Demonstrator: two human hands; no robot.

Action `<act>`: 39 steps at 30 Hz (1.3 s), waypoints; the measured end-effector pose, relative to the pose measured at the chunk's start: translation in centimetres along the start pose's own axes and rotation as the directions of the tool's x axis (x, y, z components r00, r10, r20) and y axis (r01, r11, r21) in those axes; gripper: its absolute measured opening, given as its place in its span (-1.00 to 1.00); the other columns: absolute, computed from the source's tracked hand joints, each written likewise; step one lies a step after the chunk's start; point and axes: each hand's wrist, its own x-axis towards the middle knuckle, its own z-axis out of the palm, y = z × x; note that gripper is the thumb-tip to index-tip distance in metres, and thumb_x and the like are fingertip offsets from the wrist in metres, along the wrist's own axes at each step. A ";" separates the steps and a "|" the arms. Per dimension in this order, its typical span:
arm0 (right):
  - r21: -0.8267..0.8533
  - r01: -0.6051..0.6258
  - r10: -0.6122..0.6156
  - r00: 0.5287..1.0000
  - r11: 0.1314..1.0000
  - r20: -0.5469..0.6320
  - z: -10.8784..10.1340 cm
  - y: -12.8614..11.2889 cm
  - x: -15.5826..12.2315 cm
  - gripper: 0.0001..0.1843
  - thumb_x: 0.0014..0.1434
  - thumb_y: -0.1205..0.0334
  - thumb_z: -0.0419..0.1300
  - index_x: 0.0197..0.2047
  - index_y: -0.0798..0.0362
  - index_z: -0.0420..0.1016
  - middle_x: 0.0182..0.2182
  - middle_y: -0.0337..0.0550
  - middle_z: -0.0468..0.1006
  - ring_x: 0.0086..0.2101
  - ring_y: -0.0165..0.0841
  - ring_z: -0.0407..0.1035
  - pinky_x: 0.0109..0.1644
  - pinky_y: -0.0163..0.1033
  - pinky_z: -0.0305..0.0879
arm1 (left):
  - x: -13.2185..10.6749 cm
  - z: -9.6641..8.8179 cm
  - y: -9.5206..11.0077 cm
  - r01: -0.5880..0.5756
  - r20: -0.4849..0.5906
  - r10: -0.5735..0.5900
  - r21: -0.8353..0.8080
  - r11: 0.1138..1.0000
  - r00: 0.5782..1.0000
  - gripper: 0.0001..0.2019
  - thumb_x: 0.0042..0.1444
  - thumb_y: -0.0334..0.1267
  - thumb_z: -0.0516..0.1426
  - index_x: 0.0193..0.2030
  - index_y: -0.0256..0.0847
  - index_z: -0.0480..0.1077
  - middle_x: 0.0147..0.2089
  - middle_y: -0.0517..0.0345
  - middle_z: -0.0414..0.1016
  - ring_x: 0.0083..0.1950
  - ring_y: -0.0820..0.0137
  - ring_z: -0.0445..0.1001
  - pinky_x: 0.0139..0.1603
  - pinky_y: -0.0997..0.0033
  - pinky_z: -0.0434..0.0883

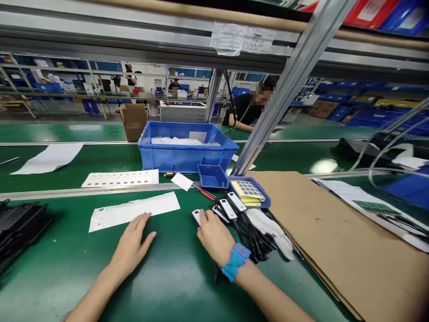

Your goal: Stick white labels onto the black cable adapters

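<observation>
My left hand point(134, 239) lies open, fingers apart, with its fingertips at the lower edge of a long white sheet with small cut-outs point(134, 210). My right hand point(216, 235), with a blue band point(236, 261) on its wrist, is closed over a small white-faced device point(196, 216). Most of that device is hidden under the fingers, and a piece of black cable shows below the wrist. Just right of this hand lie several similar white-faced devices point(228, 209) with bundled black cables point(256, 239). Beside them is a white glove point(273, 230).
Behind the hands stand a large blue bin point(187, 156), a small blue tray point(212, 176) and a tray of yellow label sheets point(264, 201). A red-handled screwdriver point(206, 193) lies nearby. Cardboard point(335, 232) covers the right side; black parts point(22, 228) are stacked left. A metal post point(268, 120) rises ahead.
</observation>
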 end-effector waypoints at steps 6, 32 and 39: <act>-0.243 0.017 -0.028 0.999 0.970 -0.043 0.3 0.0 1.6 -0.47 0.15 0.60 -0.02 0.18 0.19 0.32 -0.02 0.20 0.38 -0.12 -0.02 0.31 -0.16 -0.01 0.27 | -0.1 0.8 -1.1 -0.013 0.067 -0.017 0.424 0.906 0.998 -0.43 0.21 -0.02 0.09 0.28 -0.28 0.18 0.37 -0.29 0.04 0.39 -0.09 -0.05 0.32 -0.19 0.08; 0.402 0.368 -0.441 0.892 0.839 0.103 4.0 -22.6 12.0 -0.60 0.07 0.16 0.30 -0.04 0.13 0.46 -0.05 0.09 0.36 -0.03 -0.09 0.25 -0.03 -0.11 0.23 | -1.3 1.5 -1.2 -0.149 0.133 0.115 0.279 0.949 0.984 -0.38 0.23 -0.06 -0.01 0.32 -0.43 0.08 0.33 -0.38 0.09 0.35 -0.16 0.04 0.26 -0.36 0.09; 0.428 0.291 -0.382 0.913 0.856 0.144 4.5 -23.1 13.0 -0.45 -0.08 0.06 0.37 -0.05 0.18 0.45 -0.05 0.14 0.35 -0.02 -0.04 0.25 -0.06 -0.11 0.23 | -1.3 0.8 -0.3 -0.147 0.120 0.117 0.280 0.949 0.986 -0.40 0.17 -0.10 0.04 0.29 -0.39 0.13 0.30 -0.37 0.17 0.33 -0.14 0.11 0.25 -0.37 0.10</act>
